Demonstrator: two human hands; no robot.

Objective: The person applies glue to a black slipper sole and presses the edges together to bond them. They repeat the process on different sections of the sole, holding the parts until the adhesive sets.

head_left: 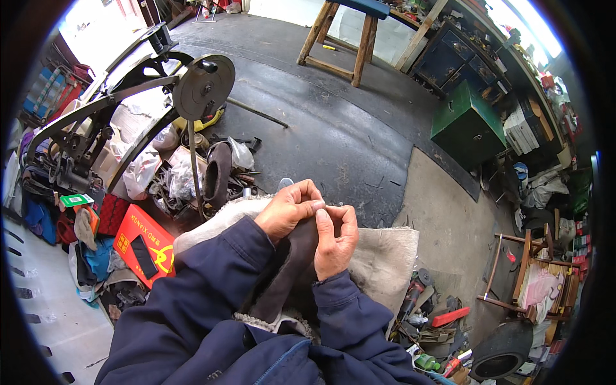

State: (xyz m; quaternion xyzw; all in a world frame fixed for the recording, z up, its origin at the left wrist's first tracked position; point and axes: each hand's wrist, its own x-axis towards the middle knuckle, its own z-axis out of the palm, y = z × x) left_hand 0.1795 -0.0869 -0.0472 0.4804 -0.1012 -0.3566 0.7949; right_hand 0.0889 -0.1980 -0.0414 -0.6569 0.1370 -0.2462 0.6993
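My left hand (290, 210) and my right hand (336, 242) meet in front of me, thumbs and fingertips pinched together. What sits between the fingertips is too small to make out. Beneath them a dark brown suede-like piece (285, 277), which looks like part of a boot with pale fleece at its edge, lies across my lap. Both hands hide its upper end. A beige cloth (385, 253) is spread under it over my knees. Another brown boot (218, 172) stands beyond my left hand, among clutter by the machine.
A black hand-wheel sewing machine (204, 87) rises at the left. Below it lies a red box (142, 234) with a dark phone (144, 256). Loose tools and a red-handled piece (450, 316) lie at right. Farther off are a wooden-legged stool (314, 35) and a green box (468, 122).
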